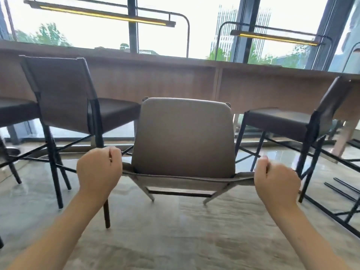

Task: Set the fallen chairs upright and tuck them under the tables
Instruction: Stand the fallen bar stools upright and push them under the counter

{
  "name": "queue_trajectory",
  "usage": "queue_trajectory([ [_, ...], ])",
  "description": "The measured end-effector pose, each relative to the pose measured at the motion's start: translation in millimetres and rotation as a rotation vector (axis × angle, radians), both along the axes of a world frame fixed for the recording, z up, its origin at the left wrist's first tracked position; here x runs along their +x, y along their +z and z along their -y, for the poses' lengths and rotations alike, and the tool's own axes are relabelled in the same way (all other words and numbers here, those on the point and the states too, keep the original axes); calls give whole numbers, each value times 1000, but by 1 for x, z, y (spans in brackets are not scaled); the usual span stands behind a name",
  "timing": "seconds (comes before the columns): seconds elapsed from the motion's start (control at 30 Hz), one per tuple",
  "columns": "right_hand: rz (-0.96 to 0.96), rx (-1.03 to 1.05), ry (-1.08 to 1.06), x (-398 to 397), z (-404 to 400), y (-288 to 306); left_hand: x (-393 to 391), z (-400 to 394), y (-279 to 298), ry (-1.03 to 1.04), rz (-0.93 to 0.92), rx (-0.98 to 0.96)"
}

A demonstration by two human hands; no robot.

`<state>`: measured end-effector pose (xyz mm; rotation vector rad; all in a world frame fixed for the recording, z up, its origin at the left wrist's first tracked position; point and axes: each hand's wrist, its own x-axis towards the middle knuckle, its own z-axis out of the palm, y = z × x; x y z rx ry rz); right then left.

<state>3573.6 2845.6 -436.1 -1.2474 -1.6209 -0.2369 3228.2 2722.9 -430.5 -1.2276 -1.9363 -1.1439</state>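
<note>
A grey-brown chair (183,133) stands in the middle of the view, its seat facing the long wooden counter table (155,82). I look down over its backrest. My left hand (99,168) grips the left end of the backrest's top edge. My right hand (276,180) grips the right end. The chair's front edge is close to the counter's front panel; whether it touches I cannot tell. Its rear legs show below the backrest.
A tall dark bar stool (64,98) stands left of the chair, another dark stool (288,121) on the right, both at the counter. Black metal frames (342,191) lie on the floor at the right. Large windows and hanging lamps are behind the counter.
</note>
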Motion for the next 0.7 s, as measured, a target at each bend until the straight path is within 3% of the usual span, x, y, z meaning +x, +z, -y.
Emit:
queue_trajectory([
  [0.13, 196, 253, 3, -17, -41, 45, -28, -55, 27, -133, -31, 83],
  [0.23, 356, 392, 96, -31, -75, 74, -46, -96, 52, -86, -79, 65],
  [0.33, 722, 310, 238, -74, -99, 93, -48, -133, 83, 80, -176, 21],
  [0.43, 949, 94, 300, -116, -125, 130, -49, -165, 116, 120, -112, 60],
  [0.57, 895, -95, 285, -141, -179, 169, -26, -214, 128, -43, -373, -150],
  [0.7, 859, -65, 236, -158, -223, 179, -25, -254, 144, -128, -231, -148],
])
